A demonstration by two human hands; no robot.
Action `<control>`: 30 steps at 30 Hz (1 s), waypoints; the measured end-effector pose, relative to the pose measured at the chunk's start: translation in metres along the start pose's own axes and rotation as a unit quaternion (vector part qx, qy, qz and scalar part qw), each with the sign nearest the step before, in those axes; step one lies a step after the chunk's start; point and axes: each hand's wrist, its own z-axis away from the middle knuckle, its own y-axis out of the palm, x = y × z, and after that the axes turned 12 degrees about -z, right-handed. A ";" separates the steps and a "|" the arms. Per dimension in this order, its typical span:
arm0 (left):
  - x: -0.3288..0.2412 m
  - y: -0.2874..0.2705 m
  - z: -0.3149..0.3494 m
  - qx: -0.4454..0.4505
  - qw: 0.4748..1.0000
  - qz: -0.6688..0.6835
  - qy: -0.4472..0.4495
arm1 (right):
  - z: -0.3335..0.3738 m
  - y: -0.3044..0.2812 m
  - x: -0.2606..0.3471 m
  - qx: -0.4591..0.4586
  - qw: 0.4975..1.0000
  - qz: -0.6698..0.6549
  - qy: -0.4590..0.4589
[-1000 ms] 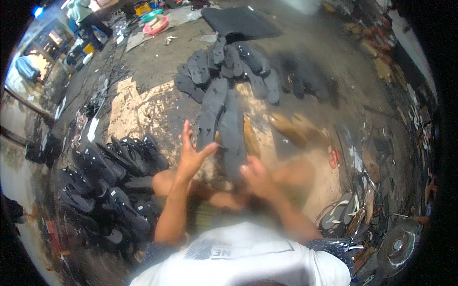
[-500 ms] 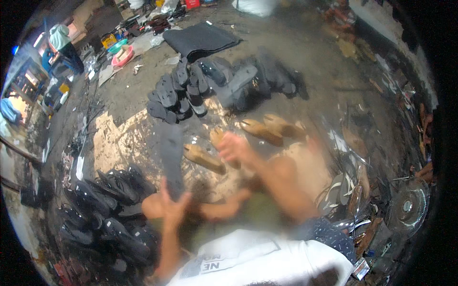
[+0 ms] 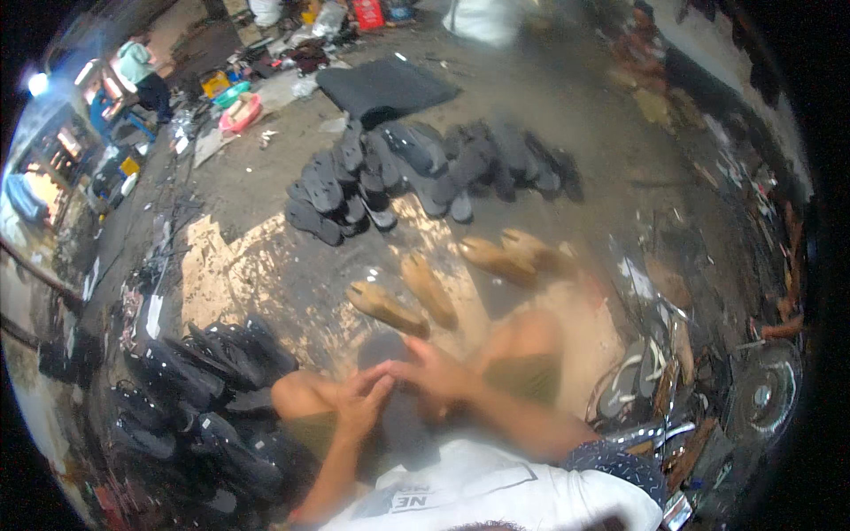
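A dark grey, flat sandal sole (image 3: 406, 428) lies lengthwise over my lap, its far end pointing toward the board. My left hand (image 3: 361, 400) grips its left edge with bent fingers. From the right, my right hand (image 3: 432, 370) closes over the upper part, and the fingertips of both hands meet on top. Just beyond my hands lie wooden shoe lasts with notched toes: one at the left (image 3: 386, 307), a second beside it (image 3: 428, 290), and a pair (image 3: 498, 261) farther right.
Black soles lie heaped (image 3: 425, 159) beyond the board (image 3: 208, 274). Finished-looking black sandals (image 3: 195, 380) crowd my left side. A dark folded sheet (image 3: 390, 86) lies farther off. At right are a fan (image 3: 763, 392) and scraps. Another person (image 3: 142, 71) is at the far left.
The sole has come down from over the board to my lap. My right hand has left the wooden last and joined my left on the sole.
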 end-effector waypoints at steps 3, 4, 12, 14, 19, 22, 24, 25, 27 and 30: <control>0.022 0.002 0.005 -0.032 0.993 -0.097 0.053 | -0.002 -0.001 -0.044 -0.011 0.999 -0.020 -0.028; 0.027 0.003 0.012 -0.037 0.998 0.032 -0.038 | -0.001 0.002 -0.037 0.001 0.999 -0.034 -0.024; 0.024 -0.011 0.030 -0.095 0.990 0.077 0.071 | 0.014 0.019 -0.007 0.027 0.998 -0.041 -0.035; 0.018 -0.011 0.030 -0.094 0.993 0.010 0.063 | 0.017 0.020 0.000 -0.003 0.999 0.044 -0.029; 0.024 -0.012 0.033 -0.104 0.994 0.019 0.035 | 0.020 0.033 0.017 -0.053 0.987 0.145 -0.039; -0.018 -0.003 0.027 -0.110 0.986 0.123 -0.035 | 0.020 0.034 0.015 -0.051 0.985 0.163 -0.019; -0.028 0.000 0.024 -0.103 0.991 0.083 -0.004 | 0.020 0.039 0.016 -0.052 0.985 0.164 -0.017; -0.028 0.001 0.023 -0.095 0.993 0.064 0.011 | 0.020 0.041 0.011 -0.056 0.983 0.173 -0.028; -0.024 0.004 0.023 -0.087 0.991 0.103 -0.026 | 0.020 0.039 0.002 -0.050 0.991 0.126 -0.021; -0.019 0.000 0.018 -0.069 0.985 0.130 -0.086 | 0.012 0.032 -0.007 -0.027 0.996 0.077 0.027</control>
